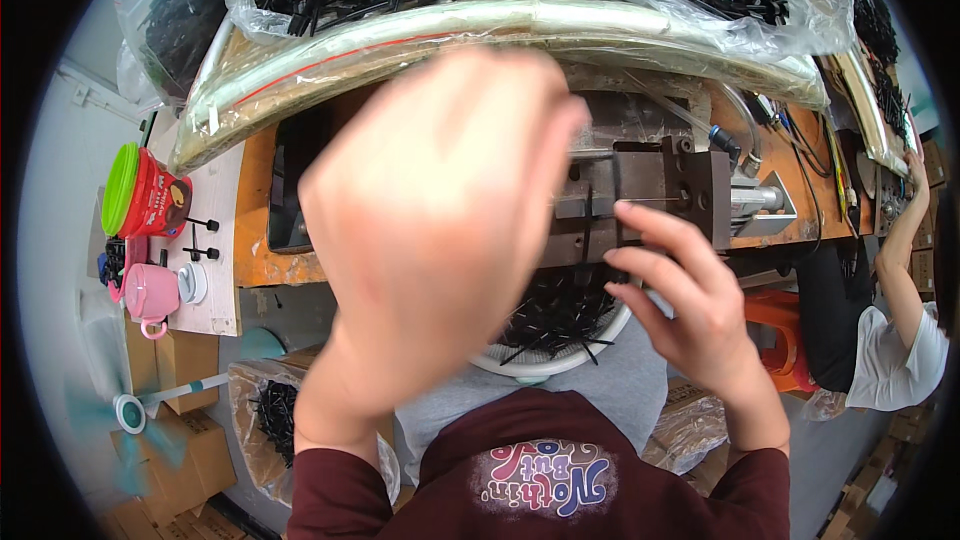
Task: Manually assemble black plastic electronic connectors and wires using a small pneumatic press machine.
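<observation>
Over an orange workbench [262, 266], the right hand [692, 302], loosely spread, is at a metal fixture [657, 183]; whether the left hand [440, 190] (blurred) grips anything is unclear.

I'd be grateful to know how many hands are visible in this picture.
3: the person's left hand, blurred, left of centre; their right hand at the dark metal fixture; and a co-worker's hand at far right. The co-worker's other hand may be hidden.

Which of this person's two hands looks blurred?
The left hand: it looks large and smeared, whereas the smaller-looking right hand, at the dark metal fixture, shows much more sharply.
</observation>
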{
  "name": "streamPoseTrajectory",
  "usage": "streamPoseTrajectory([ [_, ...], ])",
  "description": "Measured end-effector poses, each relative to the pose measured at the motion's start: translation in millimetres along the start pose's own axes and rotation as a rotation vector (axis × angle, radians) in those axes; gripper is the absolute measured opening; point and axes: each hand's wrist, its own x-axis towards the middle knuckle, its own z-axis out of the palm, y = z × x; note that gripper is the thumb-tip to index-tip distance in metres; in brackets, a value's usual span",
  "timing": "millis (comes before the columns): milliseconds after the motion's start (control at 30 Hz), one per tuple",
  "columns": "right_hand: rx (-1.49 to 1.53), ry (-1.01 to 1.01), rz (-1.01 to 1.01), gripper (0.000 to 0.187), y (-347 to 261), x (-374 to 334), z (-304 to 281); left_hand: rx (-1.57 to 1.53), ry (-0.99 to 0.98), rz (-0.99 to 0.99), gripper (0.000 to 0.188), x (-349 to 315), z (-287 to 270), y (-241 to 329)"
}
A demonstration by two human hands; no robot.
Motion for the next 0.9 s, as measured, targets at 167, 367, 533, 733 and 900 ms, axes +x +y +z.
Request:
streamPoseTrajectory([
  [167,-0.128,-0.055,0.011,0.028,-10,-8,22,0.243,0.050,0.093,0.016,57,25,-47],
  [367,-0.220,-0.134,0.040,0.026,-7,1,21,0.273,-0.134,0.011,0.025,84,62,-78],
  [533,-0.278,-0.185,0.045,0.025,-13,1,18,0.326,-0.022,0.141,0.014,85,71,-82],
  [733,-0.025,-0.073,0.048,0.025,-11,25,-13,0.146,-0.060,-0.018,0.013,76,40,-56],
  [900,-0.275,0.297,0.074,0.014,19,80,-60,-0.353,-0.122,-0.136,0.011,41,-7,-5],
])
